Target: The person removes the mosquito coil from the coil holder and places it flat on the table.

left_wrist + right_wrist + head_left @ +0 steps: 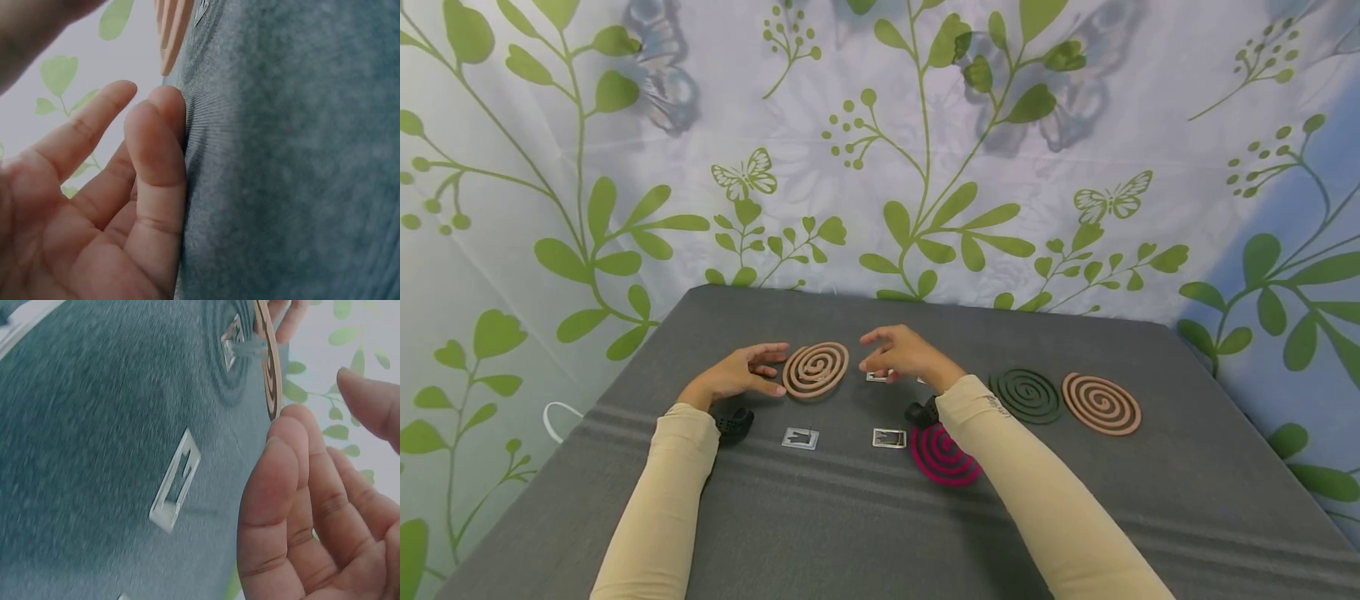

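Observation:
A tan mosquito coil point(815, 370) is raised off the grey tabletop between my two hands. In the right wrist view, a metal coil stand point(229, 347) is under this coil point(271, 369), with a ringed shadow on the cloth. My left hand point(739, 374) is at the coil's left edge, fingers spread and loosely bent. On the other side my right hand point(904, 357) hovers apart from the coil, fingers relaxed and holding nothing. Partly hidden below that hand lies another metal stand point(877, 377).
Two flat metal stands point(801, 438) point(890, 438) lie nearer me. A magenta coil point(946, 467) is partly covered by my right sleeve. Farther right are a dark green coil point(1028, 397) and a second tan coil point(1102, 404). A patterned curtain point(820, 183) hangs behind the table.

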A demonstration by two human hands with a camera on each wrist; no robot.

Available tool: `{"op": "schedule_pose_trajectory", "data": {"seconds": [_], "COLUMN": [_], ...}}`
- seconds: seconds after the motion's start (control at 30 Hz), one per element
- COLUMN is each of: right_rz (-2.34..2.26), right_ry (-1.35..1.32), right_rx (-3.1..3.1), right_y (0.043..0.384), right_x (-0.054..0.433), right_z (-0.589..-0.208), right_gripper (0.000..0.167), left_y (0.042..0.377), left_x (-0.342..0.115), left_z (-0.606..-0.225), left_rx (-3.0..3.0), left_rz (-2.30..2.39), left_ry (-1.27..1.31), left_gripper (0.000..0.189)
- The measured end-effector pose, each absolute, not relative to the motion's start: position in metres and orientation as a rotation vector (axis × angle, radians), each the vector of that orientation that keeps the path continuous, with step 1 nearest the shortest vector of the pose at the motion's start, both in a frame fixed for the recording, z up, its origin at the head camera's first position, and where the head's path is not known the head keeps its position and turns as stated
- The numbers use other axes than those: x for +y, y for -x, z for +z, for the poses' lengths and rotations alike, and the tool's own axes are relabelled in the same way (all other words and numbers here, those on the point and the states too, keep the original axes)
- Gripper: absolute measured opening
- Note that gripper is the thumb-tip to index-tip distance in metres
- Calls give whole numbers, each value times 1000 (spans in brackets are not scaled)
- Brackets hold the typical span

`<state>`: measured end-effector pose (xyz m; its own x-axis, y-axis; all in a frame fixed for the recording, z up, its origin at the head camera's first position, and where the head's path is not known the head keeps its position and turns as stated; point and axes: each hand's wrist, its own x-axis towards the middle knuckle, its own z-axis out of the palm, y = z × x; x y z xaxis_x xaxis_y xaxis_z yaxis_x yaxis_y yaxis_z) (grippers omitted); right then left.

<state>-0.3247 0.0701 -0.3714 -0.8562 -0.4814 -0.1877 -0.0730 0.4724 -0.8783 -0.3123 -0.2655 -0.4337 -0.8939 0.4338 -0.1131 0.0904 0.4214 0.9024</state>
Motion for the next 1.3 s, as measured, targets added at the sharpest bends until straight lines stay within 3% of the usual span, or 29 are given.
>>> {"op": "schedule_pose_trajectory", "data": {"seconds": [0.47, 1.3], "right_rz": [-1235, -1289], "right_ry": [335, 332], "right_rx": [2382, 2396], "right_y": [326, 329], "right_x": [39, 32], "right_z": [-379, -401], "right_gripper": [71, 67], "left_y": [312, 312], "left_x": [-259, -253], "left_z": [-434, -432], "left_rx": [2447, 2521], "left_rz": [1365, 1326], "left_ry": [-401, -398], "left_gripper": [90, 83]}}
